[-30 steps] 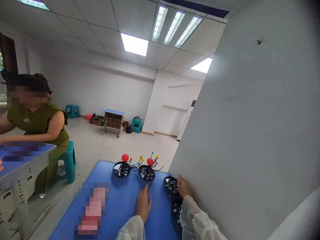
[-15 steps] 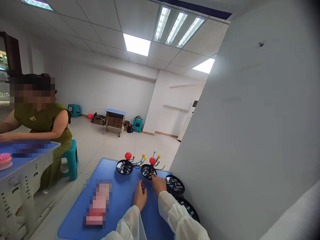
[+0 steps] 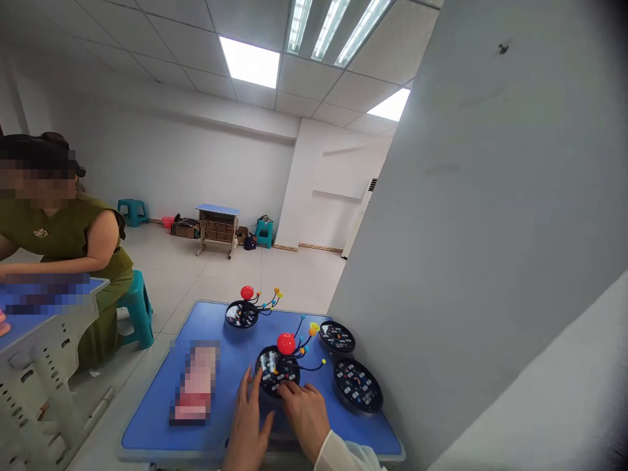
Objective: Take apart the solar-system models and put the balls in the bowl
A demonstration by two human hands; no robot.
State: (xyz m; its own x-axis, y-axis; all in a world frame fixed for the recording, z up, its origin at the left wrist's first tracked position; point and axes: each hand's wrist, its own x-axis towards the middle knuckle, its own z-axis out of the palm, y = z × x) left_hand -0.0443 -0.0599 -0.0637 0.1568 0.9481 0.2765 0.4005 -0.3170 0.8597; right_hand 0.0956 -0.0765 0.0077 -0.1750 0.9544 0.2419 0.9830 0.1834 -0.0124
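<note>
Both my hands are at the near edge of the table. My right hand (image 3: 305, 415) has its fingers closed over the near rim of a round black base (image 3: 277, 371), which carries a red ball (image 3: 286, 343) and thin wire arms tipped with small coloured beads. My left hand (image 3: 248, 418) lies just left of that base, fingers spread, tips at its rim. A second such model (image 3: 241, 314) stands farther off on the blue table (image 3: 147, 435). Two flat black discs (image 3: 357, 386) (image 3: 337, 337) with small coloured pieces lie to the right. A pixelated pink object (image 3: 196, 383) lies left of my hands.
A large grey panel (image 3: 466, 196) rises along the table's right side. To the left, a seated person (image 3: 59, 235) leans over a second blue table on a grey frame (image 3: 39, 353). A small desk (image 3: 217, 229) and teal stools stand farther back.
The near model's base has come toward me, away from the other model. My left hand now lies beside it, and the view has tilted and shifted, showing more of the table's near edge.
</note>
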